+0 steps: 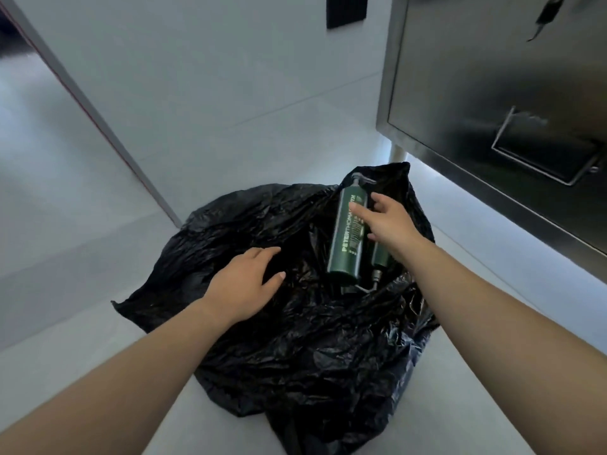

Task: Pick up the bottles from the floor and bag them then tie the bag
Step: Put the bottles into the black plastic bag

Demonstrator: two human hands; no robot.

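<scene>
A crumpled black plastic bag (295, 323) lies spread on the pale floor. On it rests a tall dark green pump bottle (346, 238) with its pump head pointing away from me. A second, smaller green bottle (380, 256) lies beside it on the right, pump end toward me, partly hidden under my right hand. My right hand (389, 224) hovers over both bottles with fingers spread, the fingertips touching or just above the tall bottle's label. My left hand (246, 284) lies flat on the bag to the left of the bottles, fingers apart, holding nothing.
A stainless steel cabinet (492, 93) with a drawer handle (542, 152) stands at the right on a pale leg (397, 156). A white wall (213, 77) runs behind the bag, with a door frame edge (98, 119) at the left. Pale floor (65, 257) surrounds the bag.
</scene>
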